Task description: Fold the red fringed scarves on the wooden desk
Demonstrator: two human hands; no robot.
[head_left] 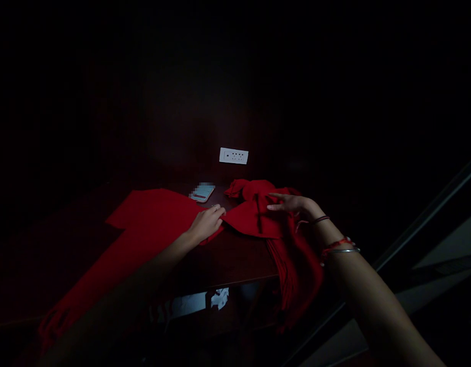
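A wide red cloth lies across the left part of a dark table, its lower-left end ragged like fringe. My left hand is closed, fingers pinching the red fabric near the middle. To the right, more red cloth is bunched and spread, with folds hanging over the front edge. Over this part reaches my right hand, its fingers stretched out and apart, casting a shadow on the fabric. Whether its fingertips touch the cloth I cannot tell.
A phone with a lit screen lies behind the cloth. Above it, a white socket plate is on the dark wall. Below the tabletop, crumpled white material shows. A pale diagonal edge runs along the right. Most surroundings are dark.
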